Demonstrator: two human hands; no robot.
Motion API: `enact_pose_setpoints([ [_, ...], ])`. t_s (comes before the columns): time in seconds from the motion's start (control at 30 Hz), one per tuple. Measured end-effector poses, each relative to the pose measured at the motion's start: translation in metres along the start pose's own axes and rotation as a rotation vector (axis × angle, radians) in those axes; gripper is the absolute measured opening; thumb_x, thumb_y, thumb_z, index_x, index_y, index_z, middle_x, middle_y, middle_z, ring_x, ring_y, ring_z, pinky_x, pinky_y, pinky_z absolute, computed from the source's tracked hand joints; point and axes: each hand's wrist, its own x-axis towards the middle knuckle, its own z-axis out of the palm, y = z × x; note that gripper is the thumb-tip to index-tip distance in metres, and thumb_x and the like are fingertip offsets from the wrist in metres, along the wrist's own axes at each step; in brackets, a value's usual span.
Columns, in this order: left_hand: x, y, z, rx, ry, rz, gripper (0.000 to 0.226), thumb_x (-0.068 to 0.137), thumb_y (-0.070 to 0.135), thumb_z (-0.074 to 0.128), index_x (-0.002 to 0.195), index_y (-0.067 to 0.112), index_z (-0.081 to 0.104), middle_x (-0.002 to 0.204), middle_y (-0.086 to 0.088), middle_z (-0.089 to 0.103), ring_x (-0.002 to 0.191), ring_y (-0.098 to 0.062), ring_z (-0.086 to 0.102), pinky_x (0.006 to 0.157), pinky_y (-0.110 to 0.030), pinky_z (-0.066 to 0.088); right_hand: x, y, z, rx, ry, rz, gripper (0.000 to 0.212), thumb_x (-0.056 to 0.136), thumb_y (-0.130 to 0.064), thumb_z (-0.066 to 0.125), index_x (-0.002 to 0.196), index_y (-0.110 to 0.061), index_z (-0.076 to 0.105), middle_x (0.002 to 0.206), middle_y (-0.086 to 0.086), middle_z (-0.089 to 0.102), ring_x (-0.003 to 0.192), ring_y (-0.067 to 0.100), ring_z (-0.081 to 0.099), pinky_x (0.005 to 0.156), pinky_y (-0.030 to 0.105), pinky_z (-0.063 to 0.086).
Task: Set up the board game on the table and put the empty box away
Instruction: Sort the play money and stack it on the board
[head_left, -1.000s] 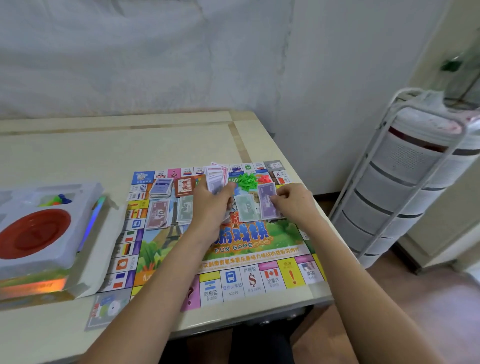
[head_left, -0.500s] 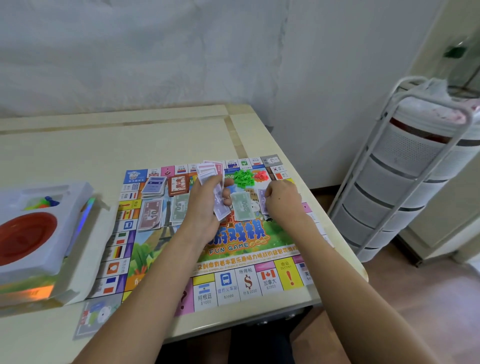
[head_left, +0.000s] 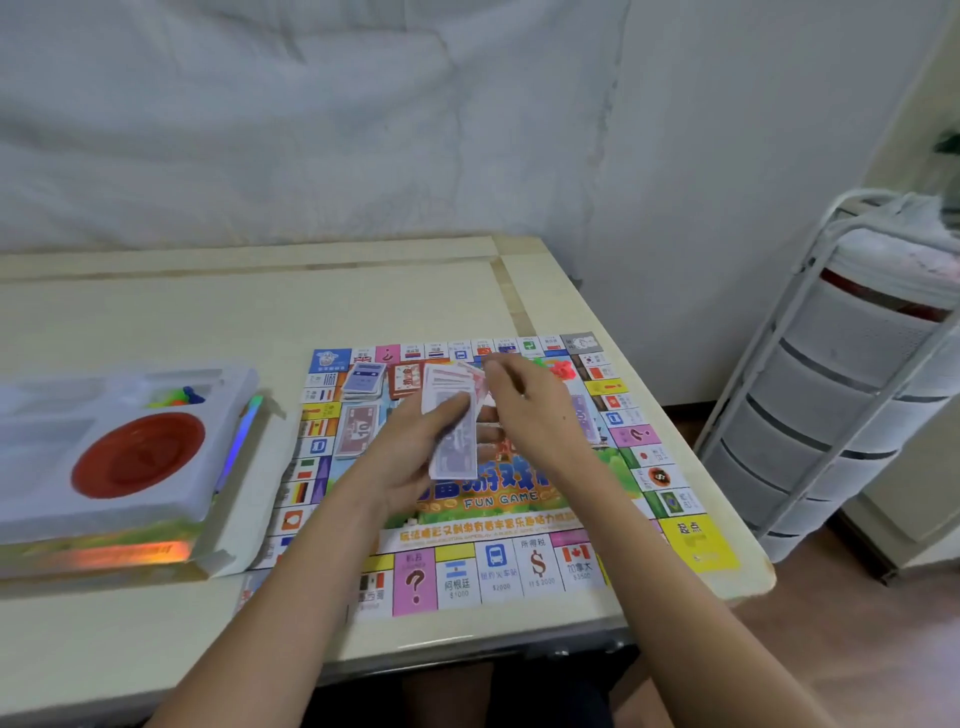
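Note:
The colourful game board (head_left: 498, 566) lies flat on the pale table (head_left: 208, 317). My left hand (head_left: 415, 457) grips a fanned stack of play money (head_left: 449, 415) above the board's middle. My right hand (head_left: 535, 410) is at the top of that stack, its fingers on a pink note. A blue card deck (head_left: 363, 378), a red card deck (head_left: 405, 378) and a purple note pile (head_left: 357, 431) lie on the board. The game box (head_left: 156, 556) sits at the left with a white insert tray (head_left: 218, 415) holding a red dish (head_left: 139, 453).
Small red pieces (head_left: 563, 370) lie on the board behind my right hand. Coloured pawns (head_left: 182, 397) remain in the tray. A white drawer cart (head_left: 852, 389) stands to the right of the table. A wall closes off the back.
My right hand left the notes lying on the board and came up to the top of the stack in my left hand. The left hand lifted the stack slightly. The camera turned left.

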Motion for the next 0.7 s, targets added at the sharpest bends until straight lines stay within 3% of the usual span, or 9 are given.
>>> enact_pose_setpoints([
  [0.07,-0.004,0.0,-0.008,0.044,0.018,-0.009,0.03,0.1,0.015,0.053,0.129,0.014,0.057,0.117,-0.016,0.07,0.105,-0.034,0.068,0.08,-0.042,0.06,0.001,-0.002,0.007,-0.009,-0.056,-0.028,0.026,0.095,-0.033,0.055,0.114,-0.022,0.069,0.101,-0.009,0.072,0.093,0.006,0.067,0.085,0.035,0.057],
  [0.17,-0.012,0.002,-0.023,0.054,0.056,-0.037,0.03,0.096,0.014,0.059,0.125,0.01,0.059,0.11,-0.023,0.071,0.098,-0.039,0.067,0.081,-0.046,0.06,-0.001,-0.007,0.019,0.061,-0.112,-0.076,0.023,0.093,-0.018,0.06,0.113,-0.021,0.071,0.105,-0.009,0.071,0.093,0.001,0.065,0.082,0.021,0.053],
  [0.27,-0.018,0.004,-0.035,0.046,0.029,-0.031,0.029,0.093,0.01,0.061,0.122,0.006,0.059,0.097,-0.02,0.072,0.079,-0.03,0.072,0.066,-0.038,0.061,-0.002,-0.013,0.026,0.207,-0.183,-0.045,0.02,0.09,-0.011,0.064,0.103,-0.025,0.072,0.09,-0.008,0.069,0.08,0.004,0.063,0.073,0.022,0.052],
  [0.33,-0.022,0.005,-0.04,0.075,0.01,-0.022,0.033,0.09,0.008,0.064,0.122,0.004,0.059,0.096,-0.021,0.072,0.075,-0.027,0.073,0.062,-0.032,0.059,-0.002,-0.016,0.029,0.24,-0.211,-0.007,0.021,0.087,-0.008,0.066,0.104,-0.018,0.073,0.079,-0.008,0.066,0.074,0.004,0.063,0.069,0.019,0.05],
  [0.47,-0.028,0.009,-0.051,0.119,-0.009,0.019,0.042,0.086,0.004,0.065,0.127,0.003,0.056,0.098,-0.019,0.072,0.082,-0.028,0.073,0.069,-0.035,0.061,0.004,-0.021,0.035,0.195,-0.226,0.029,0.02,0.086,-0.01,0.069,0.104,-0.018,0.073,0.072,-0.008,0.067,0.066,0.005,0.064,0.063,0.016,0.051],
  [0.6,-0.03,0.015,-0.072,0.03,-0.036,-0.036,0.035,0.099,-0.001,0.044,0.131,0.009,0.056,0.12,-0.021,0.067,0.107,-0.036,0.064,0.096,-0.059,0.049,0.012,-0.023,0.042,0.131,-0.215,0.003,0.023,0.089,-0.012,0.067,0.111,-0.017,0.072,0.085,0.0,0.07,0.071,0.006,0.065,0.062,0.017,0.051],
  [0.63,-0.03,0.016,-0.075,0.025,-0.021,-0.04,0.034,0.1,-0.001,0.042,0.129,0.009,0.057,0.119,-0.02,0.068,0.108,-0.036,0.064,0.096,-0.058,0.05,0.013,-0.024,0.042,0.117,-0.204,-0.017,0.024,0.09,-0.012,0.067,0.112,-0.019,0.071,0.086,-0.004,0.069,0.073,0.004,0.065,0.065,0.018,0.053],
  [0.7,-0.03,0.018,-0.077,0.027,0.035,-0.009,0.031,0.1,-0.002,0.043,0.127,0.008,0.057,0.111,-0.015,0.072,0.097,-0.028,0.071,0.079,-0.044,0.06,0.014,-0.025,0.047,0.098,-0.152,-0.044,0.027,0.09,-0.017,0.067,0.116,-0.023,0.069,0.093,-0.007,0.068,0.079,0.006,0.064,0.072,0.024,0.056],
])
